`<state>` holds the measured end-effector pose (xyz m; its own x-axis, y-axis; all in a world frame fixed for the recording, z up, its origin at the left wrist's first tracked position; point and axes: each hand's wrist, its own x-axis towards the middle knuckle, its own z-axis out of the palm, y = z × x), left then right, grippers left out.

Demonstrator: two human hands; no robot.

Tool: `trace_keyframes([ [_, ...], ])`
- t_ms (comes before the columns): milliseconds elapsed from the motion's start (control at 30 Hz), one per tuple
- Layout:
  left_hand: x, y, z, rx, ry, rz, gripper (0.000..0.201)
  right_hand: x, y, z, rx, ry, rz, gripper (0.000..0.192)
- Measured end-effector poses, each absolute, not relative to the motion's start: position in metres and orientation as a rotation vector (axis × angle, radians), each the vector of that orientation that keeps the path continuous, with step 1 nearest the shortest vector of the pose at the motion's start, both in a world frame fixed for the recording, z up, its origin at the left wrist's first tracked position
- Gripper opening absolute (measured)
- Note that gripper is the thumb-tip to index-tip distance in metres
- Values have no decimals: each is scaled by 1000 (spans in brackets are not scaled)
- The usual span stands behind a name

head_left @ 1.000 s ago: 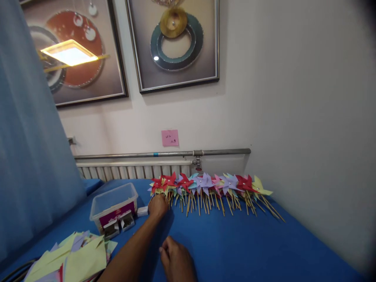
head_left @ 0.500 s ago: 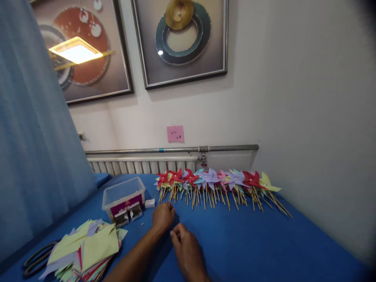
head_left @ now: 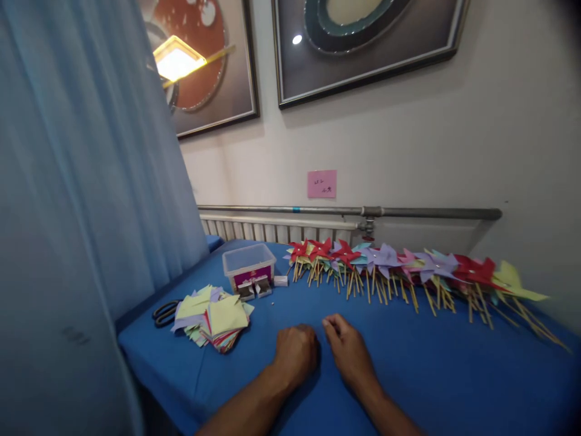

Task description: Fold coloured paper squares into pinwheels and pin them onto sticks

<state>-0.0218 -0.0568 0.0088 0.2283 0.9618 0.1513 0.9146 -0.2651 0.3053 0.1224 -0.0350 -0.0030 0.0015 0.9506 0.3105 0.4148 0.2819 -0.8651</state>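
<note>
Since a second before, the left hand (head_left: 296,353) had drawn back from the near end of the pinwheel row and come to rest on the blue cloth-covered table (head_left: 436,375) just beside the right hand (head_left: 348,353), while the view had swung so that everything sat farther off. Its fingers were curled under into a loose fist, knuckles up, gripping nothing that showed. At its three o'clock the right hand lay palm down, fingers bent and thumb tucked toward them; whether anything small was pinched there could not be told. From the hands' twelve o'clock round to three o'clock ran the long row of paper pinwheels on thin wooden sticks (head_left: 390,266), red, purple, pink, teal and yellow, heads toward the wall and sticks pointing back at the person, well apart from both hands with bare cloth between. At eleven o'clock stood a clear plastic tub with a magenta label (head_left: 249,266), with two small grey boxes (head_left: 254,289) touching its front and a little white box (head_left: 280,281) just beside its right end. At ten o'clock lay a loose stack of coloured paper squares (head_left: 213,316), yellow on top, and black-handled scissors (head_left: 164,313) just beyond its left edge. A pale blue curtain (head_left: 82,181) hung down the left side, and a grey pipe (head_left: 408,212) and a white radiator (head_left: 276,229) ran along the wall behind the row.
</note>
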Motion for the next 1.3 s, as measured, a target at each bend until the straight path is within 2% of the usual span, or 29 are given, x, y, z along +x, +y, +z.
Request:
trace_keyframes([
  [200, -67, -86, -1, 2418, 1875, 587, 27, 122, -38, -1, -1329, -1575, 728, 36],
  [300, -112, -94, 9, 2320, 2272, 669, 33, 122, -38, 0, -1327, -1571, 747, 35],
  [400, -156, -95, 22, 2148, 2668, 751, 29, 121, -36, -1, -1320, -1568, 749, 34],
  [467, -175, -95, 25, 2103, 2796, 677, 35, 121, -36, -1, -1318, -1560, 747, 33],
  [633, -184, -95, 11, 2131, 2763, 634, 32, 121, -38, 1, -1304, -1569, 748, 33],
  [800, -186, -92, 4, 2187, 2720, 847, 25, 121, -40, 3, -1301, -1567, 730, 33],
  [933, -189, -92, 18, 2209, 2696, 1159, 24, 121, -37, 2, -1316, -1566, 744, 34],
  [1033, -182, -88, 36, 2133, 2531, 1532, 23, 120, -36, -1, -1327, -1564, 772, 35],
  [1133, -160, -73, 49, 1803, 2085, 1854, 24, 120, -37, -2, -1294, -1551, 752, 37],
  [1300, -91, -27, 57, 1043, 1336, 1613, 45, 122, -41, 7, -1163, -1423, 753, 38],
])
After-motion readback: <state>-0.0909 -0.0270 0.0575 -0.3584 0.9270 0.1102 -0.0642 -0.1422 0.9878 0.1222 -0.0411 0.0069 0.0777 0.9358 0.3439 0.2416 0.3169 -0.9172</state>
